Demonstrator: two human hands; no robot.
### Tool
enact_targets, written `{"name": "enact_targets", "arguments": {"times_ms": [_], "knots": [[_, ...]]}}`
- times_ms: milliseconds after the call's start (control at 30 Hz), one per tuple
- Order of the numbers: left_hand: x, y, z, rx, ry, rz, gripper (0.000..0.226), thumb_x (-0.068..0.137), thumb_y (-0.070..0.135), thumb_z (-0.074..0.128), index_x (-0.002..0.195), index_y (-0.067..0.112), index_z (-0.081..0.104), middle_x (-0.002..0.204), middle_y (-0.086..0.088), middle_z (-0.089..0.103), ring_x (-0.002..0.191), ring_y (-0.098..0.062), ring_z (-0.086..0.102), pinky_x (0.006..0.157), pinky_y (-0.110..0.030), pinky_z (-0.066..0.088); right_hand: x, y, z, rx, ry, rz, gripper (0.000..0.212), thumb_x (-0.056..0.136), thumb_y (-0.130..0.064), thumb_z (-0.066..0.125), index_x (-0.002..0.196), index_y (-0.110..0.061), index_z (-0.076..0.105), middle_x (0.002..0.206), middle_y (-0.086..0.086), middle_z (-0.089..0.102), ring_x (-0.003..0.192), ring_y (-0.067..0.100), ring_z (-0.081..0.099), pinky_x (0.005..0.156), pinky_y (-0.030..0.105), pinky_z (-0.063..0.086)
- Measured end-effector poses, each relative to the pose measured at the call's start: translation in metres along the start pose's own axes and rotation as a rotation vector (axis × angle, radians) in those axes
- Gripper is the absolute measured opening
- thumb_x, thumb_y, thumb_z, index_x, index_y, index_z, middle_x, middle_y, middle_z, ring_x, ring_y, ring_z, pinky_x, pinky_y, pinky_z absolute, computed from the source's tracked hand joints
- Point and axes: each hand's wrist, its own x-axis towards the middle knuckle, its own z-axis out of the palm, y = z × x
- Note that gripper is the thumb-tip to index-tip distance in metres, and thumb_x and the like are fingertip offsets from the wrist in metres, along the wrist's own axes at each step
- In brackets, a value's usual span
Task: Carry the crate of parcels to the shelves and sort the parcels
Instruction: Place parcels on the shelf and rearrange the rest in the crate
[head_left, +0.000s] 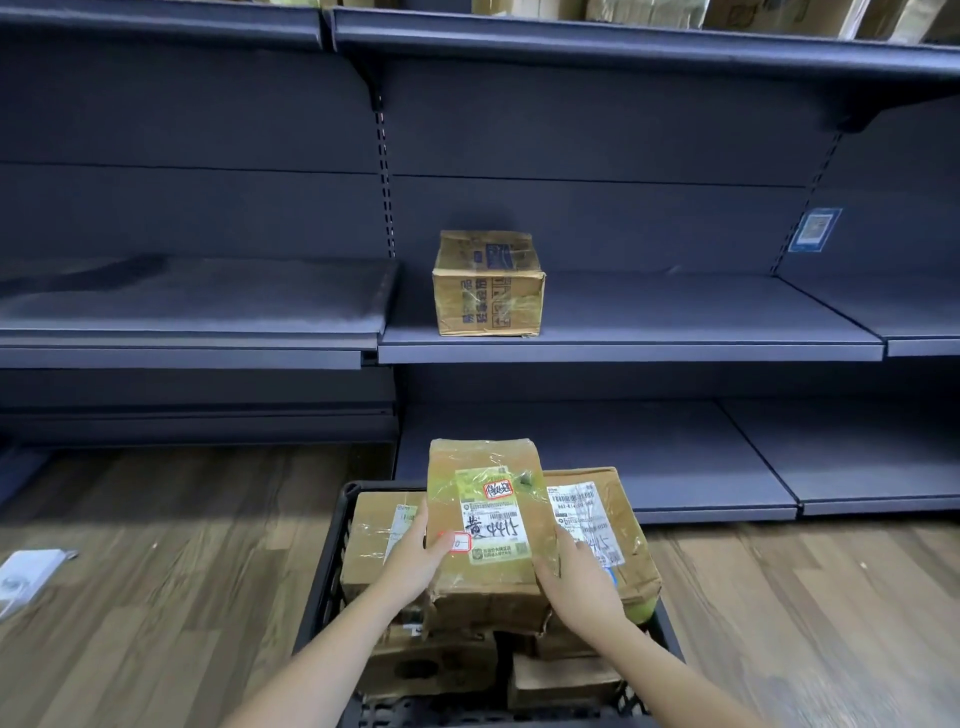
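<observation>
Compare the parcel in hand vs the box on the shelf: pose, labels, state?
The held parcel is over the crate, in the grip of left hand and right hand; the shelf box sits free on the middle shelf.
The held parcel shows a handwritten white label; the shelf box shows only printing.
Both are taped brown cardboard.

Single head view, looking forward and down, close over crate (332, 566), facing shelves (623, 343) nearby
</observation>
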Motion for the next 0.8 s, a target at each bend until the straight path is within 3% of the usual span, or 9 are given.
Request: {"name": "enact_targets", "arguments": {"times_ms": [67, 133, 200, 267, 300, 400, 533, 667, 800], "knots": [[0.002, 0.0, -0.002, 0.049, -0.013, 0.017, 0.074, 0.099, 0.033, 0.044, 0.152, 0.026, -0.007, 0.161, 0.003, 0.014, 0.127, -0.02, 0.046, 0.092, -0.026, 0.042, 0.003, 0.0, 0.004, -0.051, 0.027, -0.043, 0.062, 0.098, -0.036, 0.039, 0.152, -0.021, 0.011, 0.127, 0.01, 0.045, 0.091, 0.022, 0.053, 0.074, 0.029, 0.045], [0.0, 0.001, -0.002, 0.109, 0.004, 0.036, 0.077, 0.099, 0.035, 0.044, 0.152, 0.025, -0.011, 0.161, 0.002, 0.011, 0.127, -0.017, 0.047, 0.094, -0.025, 0.044, 0.007, 0.001, 0.008, -0.169, 0.108, -0.133, 0.063, 0.098, -0.034, 0.038, 0.152, -0.023, 0.007, 0.144, 0.013, 0.033, 0.121, 0.027, 0.043, 0.096, 0.032, 0.043], [-0.006, 0.004, 0.002, 0.244, 0.106, 0.094, 0.081, 0.098, 0.036, 0.045, 0.151, 0.025, -0.016, 0.161, 0.002, -0.004, 0.13, -0.017, 0.046, 0.1, -0.026, 0.043, 0.01, -0.001, 0.01, -0.244, 0.15, -0.233, 0.061, 0.1, -0.037, 0.033, 0.153, -0.024, 0.006, 0.16, 0.005, 0.01, 0.145, 0.031, 0.014, 0.116, 0.036, 0.024], [-0.01, 0.006, 0.01, 0.392, 0.198, 0.194, 0.075, 0.1, 0.033, 0.04, 0.151, 0.023, -0.013, 0.158, 0.004, -0.022, 0.148, -0.02, 0.014, 0.113, -0.026, 0.029, 0.015, -0.003, 0.012, -0.259, 0.117, -0.285, 0.061, 0.101, -0.039, 0.029, 0.154, -0.023, 0.003, 0.163, -0.002, -0.002, 0.149, 0.027, -0.004, 0.121, 0.037, 0.01], [-0.011, 0.005, 0.013, 0.439, 0.196, 0.235, 0.068, 0.101, 0.031, 0.036, 0.152, 0.02, -0.008, 0.156, 0.008, -0.025, 0.15, -0.018, 0.007, 0.113, -0.024, 0.027, 0.018, -0.002, 0.014, -0.268, 0.085, -0.291, 0.061, 0.101, -0.04, 0.027, 0.154, -0.022, 0.002, 0.163, -0.003, -0.002, 0.15, 0.024, -0.007, 0.121, 0.036, 0.007], [-0.01, 0.006, 0.017, 0.504, 0.152, 0.25, 0.057, 0.103, 0.031, 0.027, 0.153, 0.018, 0.002, 0.158, 0.011, -0.021, 0.142, -0.013, 0.033, 0.096, -0.02, 0.046, 0.023, 0.001, 0.019, -0.242, 0.017, -0.259, 0.074, 0.092, -0.061, 0.012, 0.153, -0.02, 0.004, 0.162, -0.005, 0.0, 0.15, 0.02, -0.005, 0.121, 0.032, 0.003], [-0.008, 0.005, 0.015, 0.506, 0.143, 0.249, 0.057, 0.102, 0.032, 0.03, 0.153, 0.022, 0.006, 0.16, 0.013, -0.016, 0.142, -0.012, 0.031, 0.102, -0.029, 0.047, 0.023, 0.006, 0.021, -0.252, 0.011, -0.233, 0.108, 0.059, -0.071, -0.018, 0.153, -0.024, 0.004, 0.162, -0.007, -0.001, 0.15, 0.024, -0.004, 0.12, 0.035, -0.003], [-0.007, 0.008, 0.008, 0.486, 0.151, 0.239, 0.057, 0.1, 0.03, 0.04, 0.152, 0.024, 0.016, 0.161, 0.013, -0.005, 0.144, -0.012, 0.026, 0.11, -0.03, 0.04, 0.022, -0.002, 0.009, -0.198, -0.039, -0.217, 0.066, 0.096, -0.055, 0.028, 0.153, -0.025, 0.012, 0.162, -0.007, 0.007, 0.15, 0.026, 0.001, 0.122, 0.039, 0.003], [0.0, 0.03, -0.008, 0.41, 0.185, 0.253, 0.051, 0.098, 0.023, 0.046, 0.148, 0.02, 0.033, 0.161, 0.004, 0.015, 0.145, -0.013, 0.026, 0.115, -0.031, 0.031, 0.033, -0.017, -0.014, -0.089, 0.015, -0.226, 0.051, 0.098, -0.034, 0.042, 0.145, -0.016, 0.037, 0.152, 0.001, 0.037, 0.143, 0.025, 0.026, 0.118, 0.037, 0.025]]}}
